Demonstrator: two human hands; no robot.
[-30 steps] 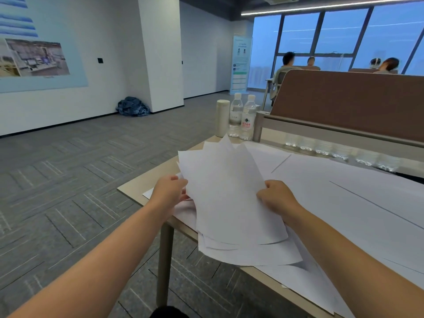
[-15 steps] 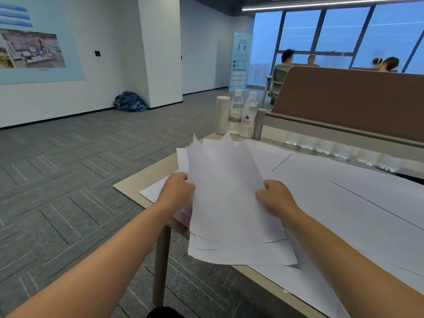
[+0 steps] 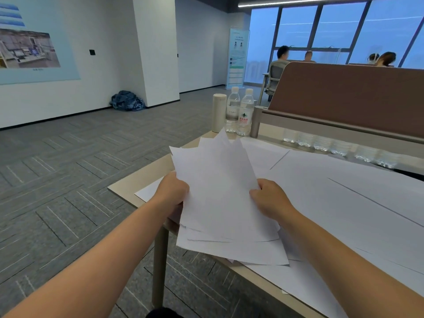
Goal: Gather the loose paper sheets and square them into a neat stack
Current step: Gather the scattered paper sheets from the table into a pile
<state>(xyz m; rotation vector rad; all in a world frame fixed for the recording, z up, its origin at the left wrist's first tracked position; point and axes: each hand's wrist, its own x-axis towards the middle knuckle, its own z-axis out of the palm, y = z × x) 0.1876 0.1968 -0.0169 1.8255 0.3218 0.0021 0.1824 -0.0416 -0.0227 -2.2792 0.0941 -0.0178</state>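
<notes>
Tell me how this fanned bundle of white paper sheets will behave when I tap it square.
The fanned bundle of white paper sheets is likely floppy: its near edges curve below the left hand and right hand. The sheets probably slip over one another easily, judging by the splayed corners.

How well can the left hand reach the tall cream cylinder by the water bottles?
Probably not now: the left hand grips the fanned white paper sheets, and the tall cream cylinder stands beyond them.

Forearms outstretched, left hand [image 3: 172, 191] and right hand [image 3: 270, 200] gripping sheets [image 3: 220, 193], fingers seemingly curled
</notes>
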